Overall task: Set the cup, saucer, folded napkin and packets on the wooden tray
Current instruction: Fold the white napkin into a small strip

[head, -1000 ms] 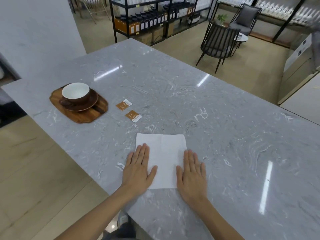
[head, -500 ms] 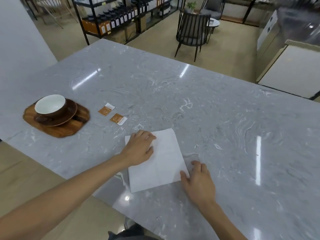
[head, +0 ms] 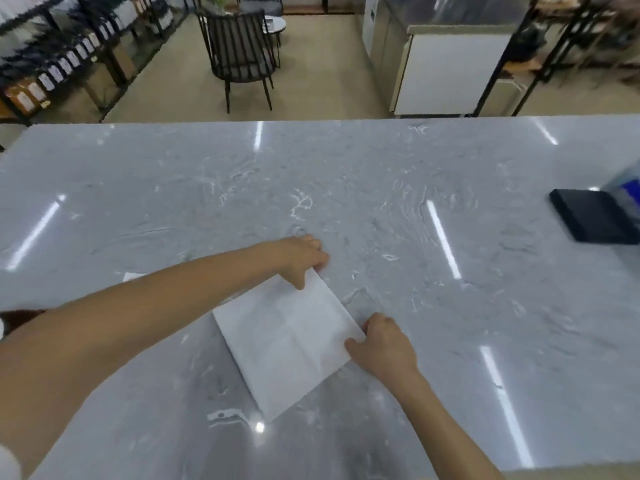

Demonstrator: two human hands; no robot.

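Both hands are pinching the napkin's right edge, starting a fold.

At the far left a dark brown sliver [head: 20, 315] is showing under the left forearm; it is probably the tray, but I cannot tell, and cup, saucer and packets are out of view now, because the head has turned right since a second ago. Then the hands were lying flat and open on the napkin [head: 284, 344]; now the left hand [head: 300, 259] is closing thumb and fingers on its far right corner, and the right hand [head: 382, 346] is gripping its near right corner. The napkin is lying flat on the counter [head: 415, 188], turned at an angle, well apart from any tray. In my judgement, folding is only beginning. At right a black pad [head: 595, 220] is lying, nothing on it.
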